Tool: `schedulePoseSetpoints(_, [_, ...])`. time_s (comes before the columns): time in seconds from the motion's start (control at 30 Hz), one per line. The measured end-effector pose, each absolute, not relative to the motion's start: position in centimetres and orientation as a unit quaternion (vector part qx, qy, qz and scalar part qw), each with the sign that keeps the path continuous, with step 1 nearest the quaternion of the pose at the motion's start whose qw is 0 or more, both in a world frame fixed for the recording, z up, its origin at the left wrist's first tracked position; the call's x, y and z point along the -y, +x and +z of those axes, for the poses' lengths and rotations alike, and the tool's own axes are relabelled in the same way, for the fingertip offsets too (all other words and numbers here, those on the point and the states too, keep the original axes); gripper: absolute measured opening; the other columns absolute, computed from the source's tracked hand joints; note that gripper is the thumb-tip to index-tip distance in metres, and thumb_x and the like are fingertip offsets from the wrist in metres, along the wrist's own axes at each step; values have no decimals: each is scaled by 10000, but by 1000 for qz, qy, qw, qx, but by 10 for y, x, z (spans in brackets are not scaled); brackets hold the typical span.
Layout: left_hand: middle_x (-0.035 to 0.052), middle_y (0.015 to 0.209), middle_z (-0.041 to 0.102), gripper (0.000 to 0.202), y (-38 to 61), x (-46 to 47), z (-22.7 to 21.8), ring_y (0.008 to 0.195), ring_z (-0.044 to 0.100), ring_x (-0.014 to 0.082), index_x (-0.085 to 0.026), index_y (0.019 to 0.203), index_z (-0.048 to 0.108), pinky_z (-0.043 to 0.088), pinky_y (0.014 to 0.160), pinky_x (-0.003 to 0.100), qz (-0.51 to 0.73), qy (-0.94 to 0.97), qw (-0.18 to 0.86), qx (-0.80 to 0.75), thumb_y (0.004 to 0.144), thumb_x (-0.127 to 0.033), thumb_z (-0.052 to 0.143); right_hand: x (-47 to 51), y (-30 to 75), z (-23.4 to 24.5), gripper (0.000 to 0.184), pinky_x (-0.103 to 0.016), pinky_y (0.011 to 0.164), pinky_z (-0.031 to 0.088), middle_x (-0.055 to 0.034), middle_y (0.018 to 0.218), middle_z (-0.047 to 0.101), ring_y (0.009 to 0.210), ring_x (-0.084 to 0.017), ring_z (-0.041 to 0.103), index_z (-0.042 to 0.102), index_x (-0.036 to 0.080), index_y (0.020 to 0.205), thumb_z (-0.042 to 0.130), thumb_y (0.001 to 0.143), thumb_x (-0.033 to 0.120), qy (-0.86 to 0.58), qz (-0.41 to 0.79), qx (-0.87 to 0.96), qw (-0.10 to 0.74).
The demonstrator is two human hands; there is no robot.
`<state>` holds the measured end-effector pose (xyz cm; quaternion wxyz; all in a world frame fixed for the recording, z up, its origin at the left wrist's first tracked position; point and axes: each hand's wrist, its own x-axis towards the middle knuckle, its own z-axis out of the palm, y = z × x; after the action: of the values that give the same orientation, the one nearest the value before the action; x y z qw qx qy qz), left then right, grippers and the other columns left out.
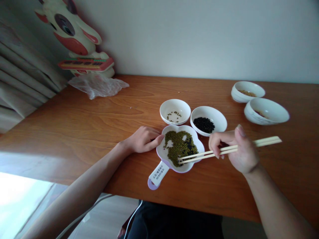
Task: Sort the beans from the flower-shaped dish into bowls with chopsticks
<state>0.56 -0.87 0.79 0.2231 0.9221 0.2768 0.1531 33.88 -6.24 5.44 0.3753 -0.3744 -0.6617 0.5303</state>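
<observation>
I take the wooden tabletop as the reference. I see a plain, pale wall rising along the tabletop's far edge. A pleated curtain hangs beyond its left edge. A cow-shaped toy keyboard and a clear plastic bag occupy its far-left corner. Pale floor is visible below its near edge. Strong light whitens the area below its near-left end.

Brown wooden table, grained top. Directly on it: a flower-shaped dish, two white bowls just behind, two further bowls at right. A plastic bag and cow toy occupy the far left.
</observation>
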Motion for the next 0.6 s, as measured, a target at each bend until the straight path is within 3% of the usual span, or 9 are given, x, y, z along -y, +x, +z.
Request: schedulePoseSetpoints(0.6, [35, 694, 617, 498, 5, 8, 7, 613, 552, 114, -174, 660, 491, 405, 618, 252, 146, 924, 219, -278, 1101, -347, 338, 62, 349, 53, 762, -361, 583, 351, -39, 546, 545, 549, -175, 507, 601, 223, 587, 162, 1041, 651, -352, 508, 694, 369])
